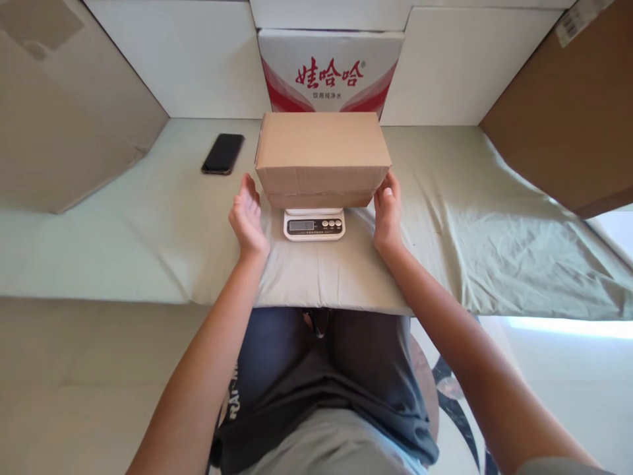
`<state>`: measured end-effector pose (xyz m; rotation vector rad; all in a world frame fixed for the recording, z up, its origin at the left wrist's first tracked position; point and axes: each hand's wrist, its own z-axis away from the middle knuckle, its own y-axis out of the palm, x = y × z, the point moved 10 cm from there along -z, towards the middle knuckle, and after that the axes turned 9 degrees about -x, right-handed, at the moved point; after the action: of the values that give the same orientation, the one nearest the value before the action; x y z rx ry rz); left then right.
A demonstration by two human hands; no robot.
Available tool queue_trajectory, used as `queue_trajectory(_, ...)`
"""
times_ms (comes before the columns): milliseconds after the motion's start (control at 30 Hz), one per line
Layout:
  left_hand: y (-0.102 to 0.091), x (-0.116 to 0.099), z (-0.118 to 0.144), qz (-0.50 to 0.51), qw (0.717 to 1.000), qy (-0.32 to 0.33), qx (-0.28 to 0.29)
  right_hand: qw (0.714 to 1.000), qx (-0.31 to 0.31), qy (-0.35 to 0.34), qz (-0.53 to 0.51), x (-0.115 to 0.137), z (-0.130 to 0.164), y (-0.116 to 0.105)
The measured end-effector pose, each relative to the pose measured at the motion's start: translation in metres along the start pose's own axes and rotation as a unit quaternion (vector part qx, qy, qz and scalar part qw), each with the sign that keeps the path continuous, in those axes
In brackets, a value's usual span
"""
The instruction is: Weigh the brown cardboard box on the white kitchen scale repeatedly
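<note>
box (322, 148): sits on scale (314, 225)
left hand (247, 218): fingers open, just beside box
right hand (388, 212): fingers open, touching box corner

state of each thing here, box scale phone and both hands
cardboard box: closed, sitting on the scale
scale: under the box, display unreadable
phone: flat on the cloth, screen dark
left hand: open, just off the box
right hand: open, fingers at the box's side
</note>
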<state>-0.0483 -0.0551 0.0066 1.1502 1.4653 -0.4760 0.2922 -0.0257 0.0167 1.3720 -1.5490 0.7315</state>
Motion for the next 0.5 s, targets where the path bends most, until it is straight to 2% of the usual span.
queue_trajectory(233,0.000,-0.001,0.002,0.015,1.000,-0.011,-0.010,1.000,-0.010,0.012,-0.014,-0.002,0.001,0.000)
queue_trajectory(500,0.009,-0.009,0.011,0.003,1.000,-0.003,-0.011,1.000,-0.005,0.017,-0.015,-0.005,0.000,0.000)
